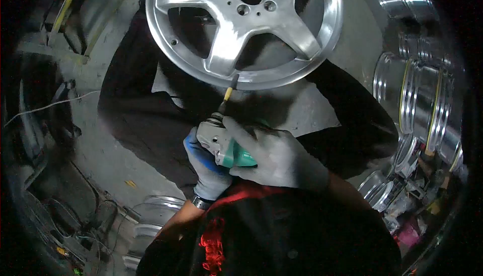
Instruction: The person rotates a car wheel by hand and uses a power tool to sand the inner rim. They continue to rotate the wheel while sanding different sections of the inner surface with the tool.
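My gloved left hand point(205, 164) and right hand point(284, 158) grip this grey-green power tool point(232, 153); slipping could gouge the silver five-spoke metal wheel point(240, 24).

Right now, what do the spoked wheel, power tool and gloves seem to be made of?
Spoked wheel: metal, perhaps aluminium alloy, brightly polished, judging by its silvery highlights.
Power tool: head likely metal, by its dull grey look; green housing probably plastic, smoothly coloured.
Gloves: apparently knitted fabric, matte, soft-creased; blue area perhaps coated.

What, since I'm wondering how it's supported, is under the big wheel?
Mostly darkness shows between the spokes of the wheel; grey floor appears past its rim. Whatever supports it is covered.
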A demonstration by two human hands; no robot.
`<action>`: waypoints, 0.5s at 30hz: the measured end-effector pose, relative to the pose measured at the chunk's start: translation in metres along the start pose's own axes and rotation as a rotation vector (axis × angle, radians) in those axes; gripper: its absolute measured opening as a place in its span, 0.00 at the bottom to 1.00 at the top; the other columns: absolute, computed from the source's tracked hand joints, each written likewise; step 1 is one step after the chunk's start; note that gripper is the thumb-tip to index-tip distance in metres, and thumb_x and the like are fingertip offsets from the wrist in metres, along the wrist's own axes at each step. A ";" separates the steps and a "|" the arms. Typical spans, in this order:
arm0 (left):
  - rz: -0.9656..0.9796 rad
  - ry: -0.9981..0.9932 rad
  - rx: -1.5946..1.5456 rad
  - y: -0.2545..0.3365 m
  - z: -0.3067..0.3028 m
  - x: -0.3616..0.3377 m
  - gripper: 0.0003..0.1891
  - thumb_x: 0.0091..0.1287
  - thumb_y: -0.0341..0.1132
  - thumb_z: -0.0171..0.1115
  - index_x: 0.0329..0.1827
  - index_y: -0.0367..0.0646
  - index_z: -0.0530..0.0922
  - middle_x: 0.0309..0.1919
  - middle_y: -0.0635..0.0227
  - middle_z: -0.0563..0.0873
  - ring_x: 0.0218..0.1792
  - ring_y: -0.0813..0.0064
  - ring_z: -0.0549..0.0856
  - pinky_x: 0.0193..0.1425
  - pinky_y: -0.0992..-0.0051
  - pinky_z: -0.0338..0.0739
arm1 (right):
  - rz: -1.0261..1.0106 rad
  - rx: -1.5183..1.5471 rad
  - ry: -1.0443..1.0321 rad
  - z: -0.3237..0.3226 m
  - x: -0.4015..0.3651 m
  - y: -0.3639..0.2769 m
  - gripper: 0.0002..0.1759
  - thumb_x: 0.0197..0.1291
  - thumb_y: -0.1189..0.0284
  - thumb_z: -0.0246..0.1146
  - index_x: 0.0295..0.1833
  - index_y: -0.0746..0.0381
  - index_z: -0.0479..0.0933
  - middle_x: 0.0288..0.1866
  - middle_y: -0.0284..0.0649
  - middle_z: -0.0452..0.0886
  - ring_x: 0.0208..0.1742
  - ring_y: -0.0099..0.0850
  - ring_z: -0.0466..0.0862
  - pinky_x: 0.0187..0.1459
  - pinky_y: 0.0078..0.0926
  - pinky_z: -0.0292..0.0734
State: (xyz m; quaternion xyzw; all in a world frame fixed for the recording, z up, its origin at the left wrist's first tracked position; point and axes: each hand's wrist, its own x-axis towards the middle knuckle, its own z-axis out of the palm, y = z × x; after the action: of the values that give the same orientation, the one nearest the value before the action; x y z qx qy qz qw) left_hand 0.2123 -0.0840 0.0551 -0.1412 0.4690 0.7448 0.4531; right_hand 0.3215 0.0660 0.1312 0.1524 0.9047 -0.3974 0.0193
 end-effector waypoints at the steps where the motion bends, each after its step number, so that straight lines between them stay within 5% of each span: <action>1: 0.005 0.022 -0.035 0.004 0.003 -0.001 0.17 0.83 0.44 0.43 0.56 0.45 0.78 0.49 0.68 0.85 0.51 0.74 0.84 0.62 0.71 0.78 | -0.023 -0.007 0.012 0.002 0.002 0.000 0.53 0.53 0.56 0.78 0.79 0.69 0.64 0.46 0.55 0.83 0.42 0.45 0.87 0.44 0.36 0.85; 5: 0.159 0.009 0.108 0.009 0.022 -0.001 0.17 0.83 0.42 0.43 0.54 0.44 0.79 0.47 0.68 0.86 0.49 0.74 0.85 0.61 0.71 0.79 | 0.025 0.033 -0.067 -0.008 0.005 -0.001 0.53 0.52 0.57 0.79 0.79 0.69 0.64 0.47 0.56 0.83 0.41 0.46 0.88 0.43 0.37 0.85; 7: -0.108 -0.088 -0.148 0.002 0.012 0.006 0.16 0.82 0.45 0.42 0.51 0.48 0.78 0.46 0.71 0.83 0.50 0.76 0.82 0.61 0.70 0.77 | 0.019 -0.004 -0.040 -0.006 0.000 0.004 0.53 0.51 0.57 0.79 0.78 0.69 0.64 0.47 0.56 0.83 0.41 0.46 0.88 0.42 0.38 0.85; 9: -0.049 -0.096 -0.007 -0.003 0.011 0.006 0.16 0.82 0.45 0.42 0.49 0.48 0.78 0.45 0.72 0.83 0.48 0.77 0.82 0.59 0.71 0.77 | 0.015 -0.039 -0.010 -0.006 -0.002 0.004 0.53 0.51 0.57 0.79 0.78 0.69 0.65 0.46 0.56 0.83 0.41 0.46 0.88 0.41 0.38 0.85; 11: -0.193 -0.089 -0.243 0.003 0.012 0.006 0.15 0.81 0.44 0.43 0.49 0.47 0.79 0.45 0.72 0.84 0.49 0.77 0.83 0.60 0.71 0.77 | 0.055 -0.009 -0.072 -0.008 -0.001 0.001 0.53 0.51 0.57 0.79 0.78 0.69 0.64 0.48 0.56 0.83 0.41 0.45 0.88 0.40 0.38 0.85; 15: -0.031 0.025 0.023 0.012 0.018 -0.002 0.16 0.81 0.44 0.44 0.50 0.47 0.79 0.45 0.70 0.85 0.50 0.76 0.84 0.62 0.71 0.77 | -0.003 -0.003 -0.045 0.003 0.006 0.003 0.54 0.51 0.57 0.79 0.79 0.69 0.63 0.48 0.57 0.83 0.39 0.46 0.88 0.40 0.37 0.85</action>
State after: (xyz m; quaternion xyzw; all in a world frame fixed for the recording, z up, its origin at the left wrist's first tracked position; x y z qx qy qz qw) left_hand 0.2071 -0.0722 0.0724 -0.1523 0.4809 0.7305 0.4603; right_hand 0.3163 0.0670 0.1264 0.1423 0.9049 -0.3993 0.0393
